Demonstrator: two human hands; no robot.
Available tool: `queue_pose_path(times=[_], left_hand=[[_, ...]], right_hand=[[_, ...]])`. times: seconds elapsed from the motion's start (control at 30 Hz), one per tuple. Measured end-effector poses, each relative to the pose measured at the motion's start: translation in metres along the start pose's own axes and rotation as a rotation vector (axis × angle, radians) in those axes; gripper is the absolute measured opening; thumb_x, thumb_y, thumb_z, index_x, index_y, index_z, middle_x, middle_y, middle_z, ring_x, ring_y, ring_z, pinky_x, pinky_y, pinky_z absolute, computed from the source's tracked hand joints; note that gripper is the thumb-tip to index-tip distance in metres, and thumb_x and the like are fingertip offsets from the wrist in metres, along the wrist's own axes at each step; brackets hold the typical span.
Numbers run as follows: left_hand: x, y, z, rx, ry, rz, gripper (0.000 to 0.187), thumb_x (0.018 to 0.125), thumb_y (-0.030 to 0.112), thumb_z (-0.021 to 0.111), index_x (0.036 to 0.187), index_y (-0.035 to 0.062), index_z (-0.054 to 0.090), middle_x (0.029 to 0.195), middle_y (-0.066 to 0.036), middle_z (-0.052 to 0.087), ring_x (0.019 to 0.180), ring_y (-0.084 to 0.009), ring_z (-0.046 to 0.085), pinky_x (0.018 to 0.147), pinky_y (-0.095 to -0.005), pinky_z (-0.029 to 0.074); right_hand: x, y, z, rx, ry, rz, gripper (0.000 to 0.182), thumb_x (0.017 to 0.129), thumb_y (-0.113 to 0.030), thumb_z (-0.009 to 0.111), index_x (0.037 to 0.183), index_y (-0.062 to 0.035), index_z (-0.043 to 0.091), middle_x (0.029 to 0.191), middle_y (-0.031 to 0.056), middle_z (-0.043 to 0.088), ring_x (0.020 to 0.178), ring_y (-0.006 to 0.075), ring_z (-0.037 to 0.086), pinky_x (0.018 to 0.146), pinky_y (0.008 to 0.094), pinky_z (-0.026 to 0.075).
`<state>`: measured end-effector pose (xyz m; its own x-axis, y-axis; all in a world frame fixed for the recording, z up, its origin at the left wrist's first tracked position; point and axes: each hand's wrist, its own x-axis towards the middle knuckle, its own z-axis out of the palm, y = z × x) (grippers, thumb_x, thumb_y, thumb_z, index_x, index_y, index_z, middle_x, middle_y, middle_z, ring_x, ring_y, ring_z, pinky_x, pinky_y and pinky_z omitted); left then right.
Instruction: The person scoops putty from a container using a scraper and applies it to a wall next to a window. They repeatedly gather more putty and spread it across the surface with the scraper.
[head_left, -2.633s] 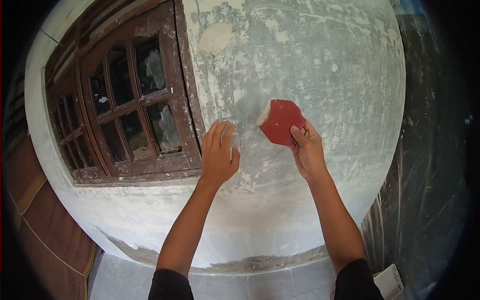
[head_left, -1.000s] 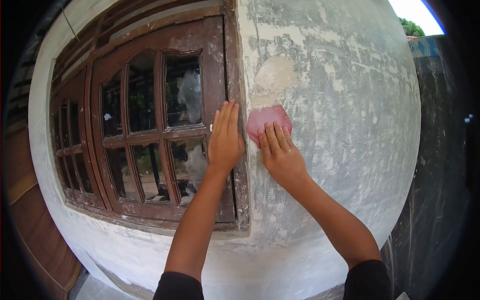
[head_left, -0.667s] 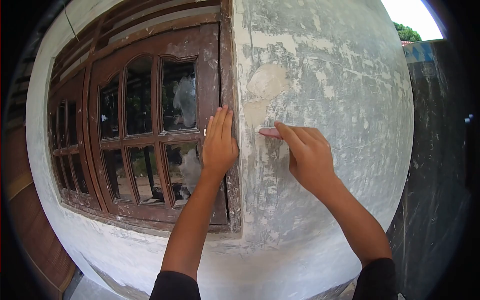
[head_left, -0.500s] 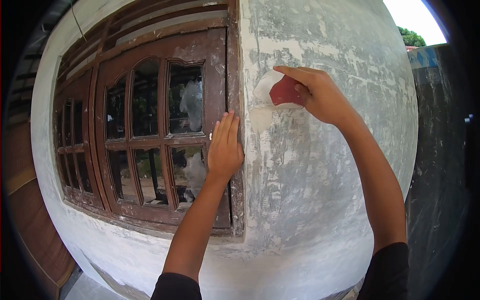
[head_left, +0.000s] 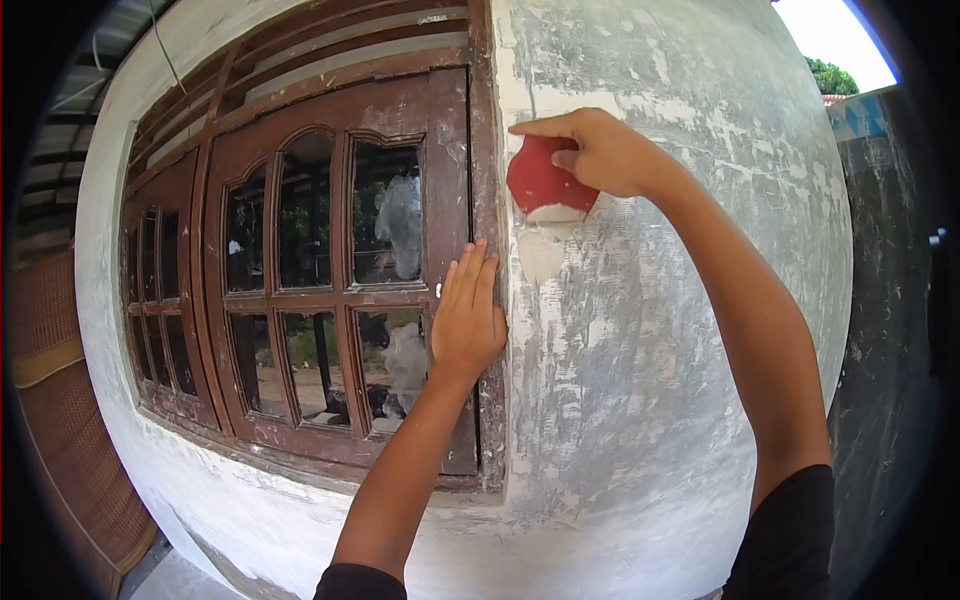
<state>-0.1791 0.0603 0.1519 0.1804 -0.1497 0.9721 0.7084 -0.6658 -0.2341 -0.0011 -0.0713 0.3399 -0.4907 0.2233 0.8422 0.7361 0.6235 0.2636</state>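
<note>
Right hand: here at upper centre, the right hand (head_left: 618, 155) pinches the red piece (head_left: 535, 180), thumb on its face, index finger straight along the top, others hidden.
Red piece: over the wall (head_left: 640, 330), just right of the window (head_left: 449, 190); contact is hard to judge.
Left hand: flat on the window's edge, the left hand (head_left: 468, 335) has fingers nearly together.
Pale paste (head_left: 556, 213): could drop off the low edge if tilted.
Wall: a tipped corner could gouge it.
Writing: none readable.
</note>
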Motion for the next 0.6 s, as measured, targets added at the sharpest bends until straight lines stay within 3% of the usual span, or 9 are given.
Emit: queue_pose_path(times=[0.03,0.07,0.1,0.23,0.3,0.4,0.43,0.53,0.6], left_hand=[[0.001,-0.001,-0.001,0.002,0.002,0.0,0.062,0.074,-0.002,0.05,0.135,-0.0045,0.046,0.15,-0.022,0.039,0.141,-0.0372,0.036,0.118,-0.0484,0.026],[0.001,0.0,-0.001,0.003,-0.005,-0.003,0.062,0.074,-0.002,0.05,0.135,-0.0045,0.046,0.15,-0.022,0.039,0.141,-0.0372,0.035,0.118,-0.0483,0.026],[0.0,0.001,-0.001,0.003,-0.013,-0.007,0.061,0.074,-0.002,0.05,0.135,-0.0046,0.046,0.15,-0.022,0.039,0.141,-0.0373,0.035,0.118,-0.0483,0.026],[0.001,0.0,0.0,-0.008,0.016,-0.005,0.06,0.074,-0.006,0.046,0.135,-0.0032,0.047,0.148,-0.021,0.042,0.14,-0.0369,0.037,0.117,-0.0492,0.028],[0.0,0.0,-0.001,0.01,-0.015,0.002,0.061,0.074,-0.001,0.05,0.135,-0.0047,0.046,0.15,-0.023,0.038,0.141,-0.0374,0.035,0.118,-0.0487,0.026],[0.0,0.003,-0.002,-0.023,0.021,-0.012,0.06,0.074,-0.006,0.046,0.134,-0.0035,0.047,0.148,-0.021,0.042,0.14,-0.0372,0.037,0.117,-0.0492,0.028],[0.0,0.002,-0.002,-0.02,0.024,-0.015,0.06,0.074,-0.006,0.046,0.134,-0.0035,0.047,0.148,-0.021,0.042,0.14,-0.0372,0.037,0.117,-0.0492,0.028],[0.001,0.002,-0.001,-0.031,0.016,-0.011,0.06,0.074,-0.006,0.047,0.134,-0.0036,0.047,0.148,-0.021,0.042,0.14,-0.0375,0.037,0.117,-0.0491,0.028],[0.0,0.002,-0.001,-0.034,0.03,-0.006,0.06,0.074,-0.006,0.047,0.133,-0.0037,0.048,0.148,-0.022,0.042,0.139,-0.0379,0.038,0.117,-0.0493,0.028]], right_hand=[[-0.006,0.0,0.006,-0.106,-0.207,-0.052,0.051,0.08,0.002,0.051,0.128,-0.009,0.064,0.113,0.0231,0.068,0.099,0.0387,0.067,0.091,0.0411,0.053],[-0.008,0.006,0.017,-0.175,-0.213,-0.117,0.052,0.082,0.007,0.054,0.132,-0.0098,0.062,0.111,0.0225,0.069,0.087,0.0325,0.069,0.083,0.0375,0.054],[-0.006,0.01,0.018,-0.174,-0.214,-0.117,0.052,0.082,0.007,0.054,0.132,-0.0098,0.062,0.111,0.0225,0.069,0.087,0.0325,0.069,0.083,0.0375,0.054],[0.018,0.011,0.001,-0.137,0.284,0.049,0.051,0.084,0.006,0.052,0.132,-0.0078,0.06,0.105,0.0221,0.07,0.088,0.031,0.07,0.082,0.0382,0.056],[0.008,0.003,0.005,-0.083,0.245,-0.018,0.05,0.084,0.006,0.053,0.132,-0.0075,0.06,0.104,0.0221,0.071,0.089,0.0315,0.069,0.084,0.0388,0.055],[-0.016,-0.017,0.025,-0.071,-0.09,-0.024,0.05,0.084,0.006,0.055,0.131,-0.007,0.061,0.105,0.0243,0.069,0.092,0.0347,0.068,0.086,0.0399,0.052],[-0.013,-0.011,0.028,-0.071,-0.092,-0.028,0.05,0.084,0.006,0.055,0.131,-0.007,0.061,0.105,0.0243,0.069,0.092,0.0347,0.068,0.086,0.0399,0.052],[0.004,0.012,0.019,-0.122,0.259,0.031,0.049,0.083,0.005,0.055,0.13,-0.005,0.061,0.101,0.0252,0.069,0.092,0.0348,0.068,0.084,0.0398,0.052],[0.01,0.01,0.002,-0.153,0.372,0.02,0.049,0.083,0.005,0.055,0.13,-0.0047,0.061,0.101,0.0244,0.069,0.089,0.0333,0.068,0.083,0.0392,0.053]])
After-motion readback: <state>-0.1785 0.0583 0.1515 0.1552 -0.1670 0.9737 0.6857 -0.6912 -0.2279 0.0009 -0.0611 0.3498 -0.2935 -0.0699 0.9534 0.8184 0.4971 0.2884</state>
